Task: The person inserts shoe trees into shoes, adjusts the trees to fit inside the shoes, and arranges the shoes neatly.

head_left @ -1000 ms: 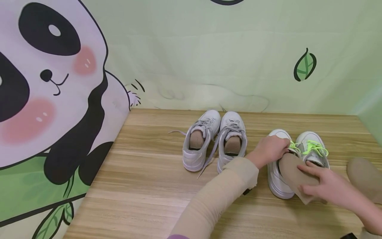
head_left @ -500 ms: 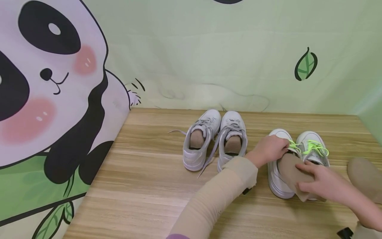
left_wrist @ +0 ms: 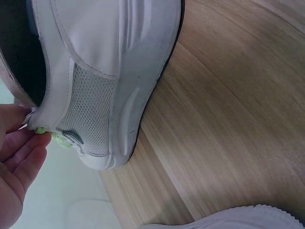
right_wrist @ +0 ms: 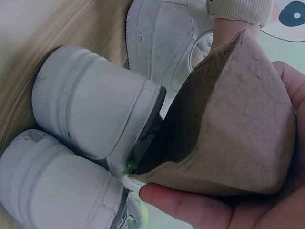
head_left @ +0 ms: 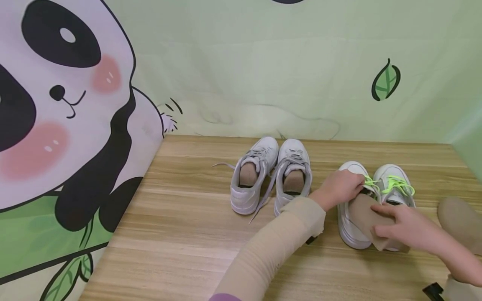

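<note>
A white sneaker with neon green laces [head_left: 350,238] stands on the wooden surface, its mate [head_left: 389,172] close on its right. My left hand [head_left: 340,189] pinches the first sneaker at the tongue and lace area; the left wrist view shows thumb and fingertips there, beside the mesh side [left_wrist: 90,105]. My right hand [head_left: 412,229] grips a brown moulded-pulp shoe insert [head_left: 367,215] between thumb and fingers. The insert's front end lies at the same sneaker's opening, its hollow, angular rear end [right_wrist: 248,119] still outside. How deep the front end reaches is hidden.
Two white sneakers with grey laces, the left one [head_left: 242,204] and the right one [head_left: 293,151], stand further left with brown inserts inside. Another brown insert [head_left: 461,221] lies at the far right. A green panda-print backdrop [head_left: 241,75] rises behind the wooden surface [head_left: 180,234].
My right hand and the insert have shifted slightly left, toward the sneaker's opening. My left hand keeps its pinch in the same place.
</note>
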`<action>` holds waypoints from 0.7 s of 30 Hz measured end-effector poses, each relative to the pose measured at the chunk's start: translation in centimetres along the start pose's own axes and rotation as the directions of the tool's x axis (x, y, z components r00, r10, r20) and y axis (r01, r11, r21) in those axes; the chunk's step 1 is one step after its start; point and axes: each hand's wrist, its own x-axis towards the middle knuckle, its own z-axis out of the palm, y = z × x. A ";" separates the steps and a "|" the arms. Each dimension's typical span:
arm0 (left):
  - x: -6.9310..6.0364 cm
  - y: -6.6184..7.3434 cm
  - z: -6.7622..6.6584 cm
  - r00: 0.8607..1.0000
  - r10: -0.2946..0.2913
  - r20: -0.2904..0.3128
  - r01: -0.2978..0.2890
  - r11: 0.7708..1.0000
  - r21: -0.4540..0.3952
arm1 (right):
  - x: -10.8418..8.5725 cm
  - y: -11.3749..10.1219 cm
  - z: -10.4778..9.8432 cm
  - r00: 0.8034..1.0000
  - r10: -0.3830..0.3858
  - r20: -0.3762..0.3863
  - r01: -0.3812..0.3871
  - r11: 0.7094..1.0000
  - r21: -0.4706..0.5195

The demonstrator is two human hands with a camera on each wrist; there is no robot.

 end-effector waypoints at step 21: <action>-0.3 -0.3 0.0 0.998 0.051 0.024 -0.052 0.999 0.011 | 1.2 -1.2 -0.2 0.999 -0.052 -0.017 0.050 0.994 -0.099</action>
